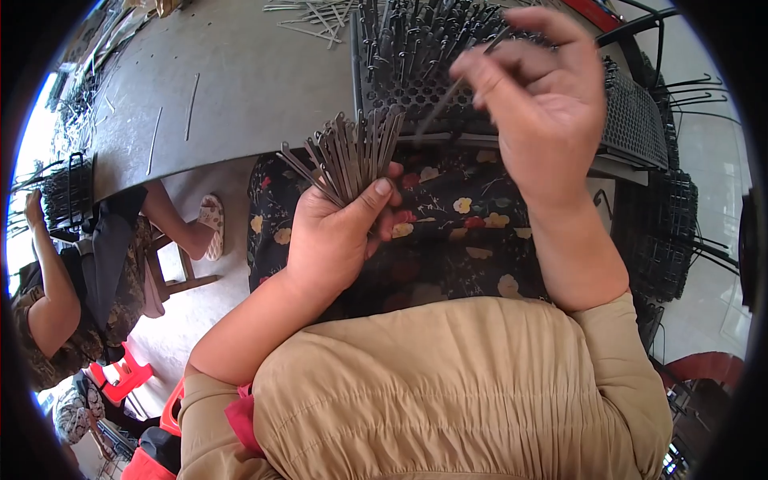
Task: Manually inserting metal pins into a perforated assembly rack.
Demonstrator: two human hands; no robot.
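Left hand [336, 232] full of metal pins, right hand [536, 96] pinching one

The left hand is clenched around a fanned bundle of thin grey pins [348, 156] sticking up out of the fist. Up and to its right, the right hand pinches a single pin [438, 106] between thumb and fingers – just over the perforated rack [632, 120] on the grey counter [240, 80], already bristling with pins.

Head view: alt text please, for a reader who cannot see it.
A left hand grips a fanned bundle of thin metal rods while the right hand pinches a single rod over a perforated black tray bristling with rods on a grey table.
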